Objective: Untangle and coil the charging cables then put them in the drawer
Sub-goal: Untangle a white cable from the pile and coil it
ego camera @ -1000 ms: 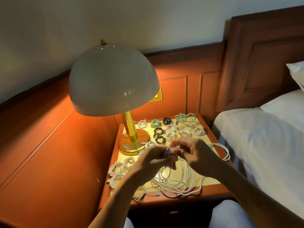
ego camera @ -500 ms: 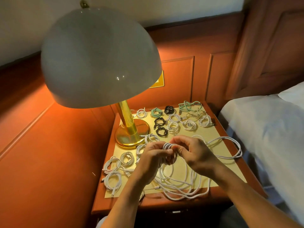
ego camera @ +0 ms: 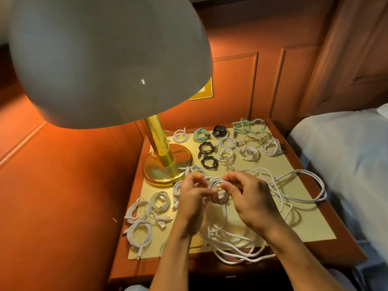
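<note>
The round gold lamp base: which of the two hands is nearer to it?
Left. The left hand is beside the round gold lamp base, at its front right edge; the right hand is farther right, beyond the small white cable coil both hands hold.

The wooden nightstand (ego camera: pixel 315 253) carries a yellow mat (ego camera: pixel 304 225), a brass lamp (ego camera: pixel 161 148) and cables (ego camera: pixel 219 131).

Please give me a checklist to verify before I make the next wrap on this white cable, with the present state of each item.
1. Left hand and right hand both hold the white coil: ok.
2. Loose cable free of knots: loops cross, cannot tell.
3. Loose cable wholly on the nightstand: not ok, it overhangs the front edge.
4. Back-row coils apart from loose cable: ok.
5. Drawer open: cannot tell.
</note>
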A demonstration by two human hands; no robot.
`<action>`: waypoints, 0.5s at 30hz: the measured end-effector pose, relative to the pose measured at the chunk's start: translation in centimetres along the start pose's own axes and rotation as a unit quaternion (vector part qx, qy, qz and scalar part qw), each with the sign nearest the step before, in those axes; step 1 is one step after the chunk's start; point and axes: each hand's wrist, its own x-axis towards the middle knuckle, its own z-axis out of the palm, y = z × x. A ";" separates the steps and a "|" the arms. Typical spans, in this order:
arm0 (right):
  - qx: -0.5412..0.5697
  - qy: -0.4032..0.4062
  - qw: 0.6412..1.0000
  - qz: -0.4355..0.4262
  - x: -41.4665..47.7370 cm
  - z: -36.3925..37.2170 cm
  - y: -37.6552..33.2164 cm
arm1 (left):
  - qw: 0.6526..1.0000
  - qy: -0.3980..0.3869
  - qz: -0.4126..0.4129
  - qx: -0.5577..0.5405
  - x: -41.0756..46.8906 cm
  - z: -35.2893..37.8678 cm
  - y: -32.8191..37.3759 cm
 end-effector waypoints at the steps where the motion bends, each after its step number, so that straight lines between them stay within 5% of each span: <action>1: 0.017 -0.007 1.000 0.019 0.0 0.1 0.5 | 1.000 -0.010 -0.016 0.010 0.3 -0.5 0.2; 6: 0.225 -0.015 0.965 0.132 1.2 0.3 1.8 | 0.971 -0.096 0.024 0.216 0.4 -1.7 1.0; 9: 0.250 -0.039 0.960 0.117 1.7 0.0 1.9 | 0.963 -0.095 0.046 0.249 0.3 -1.9 1.1; 12: 0.189 -0.106 0.975 0.049 1.8 -0.7 2.2 | 0.974 -0.061 0.040 0.214 0.3 -2.3 1.2; 15: -0.023 -0.091 0.993 -0.078 2.0 -0.9 3.0 | 0.984 -0.045 -0.001 0.172 0.5 -2.9 1.2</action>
